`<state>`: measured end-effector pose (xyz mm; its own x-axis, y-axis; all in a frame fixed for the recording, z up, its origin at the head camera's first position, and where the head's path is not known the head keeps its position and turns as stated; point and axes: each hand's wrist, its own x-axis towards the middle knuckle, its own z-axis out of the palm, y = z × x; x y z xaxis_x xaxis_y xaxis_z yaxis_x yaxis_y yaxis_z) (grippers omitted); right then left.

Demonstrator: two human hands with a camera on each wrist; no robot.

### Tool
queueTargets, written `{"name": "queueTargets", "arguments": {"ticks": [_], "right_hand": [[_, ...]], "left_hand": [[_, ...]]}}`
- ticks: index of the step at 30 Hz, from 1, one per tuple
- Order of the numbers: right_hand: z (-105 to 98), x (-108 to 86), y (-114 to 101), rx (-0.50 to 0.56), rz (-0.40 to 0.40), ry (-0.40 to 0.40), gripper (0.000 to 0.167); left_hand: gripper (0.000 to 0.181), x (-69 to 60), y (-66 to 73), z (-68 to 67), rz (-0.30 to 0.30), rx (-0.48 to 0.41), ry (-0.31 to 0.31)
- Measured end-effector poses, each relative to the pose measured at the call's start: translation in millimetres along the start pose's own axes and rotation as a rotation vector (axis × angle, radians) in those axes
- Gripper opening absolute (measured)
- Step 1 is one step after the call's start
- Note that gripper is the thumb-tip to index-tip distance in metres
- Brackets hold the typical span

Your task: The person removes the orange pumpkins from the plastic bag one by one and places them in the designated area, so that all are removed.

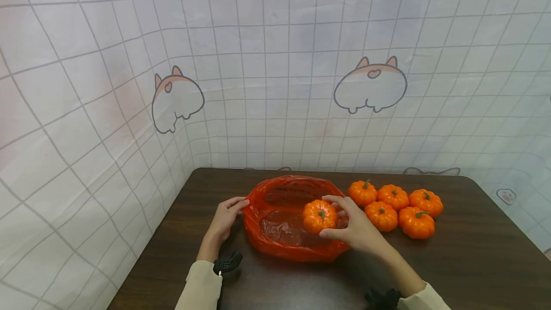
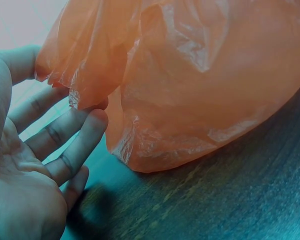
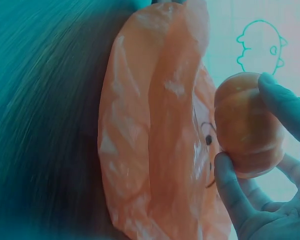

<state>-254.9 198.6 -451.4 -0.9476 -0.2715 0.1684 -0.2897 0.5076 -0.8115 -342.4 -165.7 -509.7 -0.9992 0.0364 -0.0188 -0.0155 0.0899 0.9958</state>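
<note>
A red plastic bag (image 1: 297,252) stands on the table with its mouth spread wide. At its left side my left hand (image 1: 225,218) pinches the rim between thumb and fingers; in the left wrist view the film (image 2: 90,55) hangs in folds over the fingers (image 2: 65,132). My right hand (image 1: 355,226) grips a small orange pumpkin (image 1: 320,216) above the bag's opening, green stem showing. Seen from the right wrist, thumb and fingers hold the pumpkin (image 3: 247,125) from its sides, and the bag (image 3: 140,140) lies beyond it.
Several more small orange pumpkins (image 1: 381,216) sit grouped on the dark wooden table (image 1: 465,262), just right of the bag. A white gridded cloth (image 1: 275,133) with cartoon animals hangs behind and to the left of the table.
</note>
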Motion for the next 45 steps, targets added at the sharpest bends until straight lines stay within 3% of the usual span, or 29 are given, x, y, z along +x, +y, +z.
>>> {"name": "queueTargets", "arguments": {"ticks": [24, 37, 45], "right_hand": [[-40, -45.7, 15, -0.015, -0.021, 0.066, 0.074], [-62, -61.0, 26, -0.075, 0.051, 0.110, 0.076], [-70, -67.1, 31, -0.045, 0.054, 0.117, 0.076]], "left_hand": [[0.036, -0.8, 0.4, -0.1, 0.001, 0.019, -0.014], [0.036, -2.0, 1.6, -0.4, 0.002, 0.015, -0.011], [0.034, -0.8, 0.6, -0.2, -0.006, -0.002, -0.008]]}}
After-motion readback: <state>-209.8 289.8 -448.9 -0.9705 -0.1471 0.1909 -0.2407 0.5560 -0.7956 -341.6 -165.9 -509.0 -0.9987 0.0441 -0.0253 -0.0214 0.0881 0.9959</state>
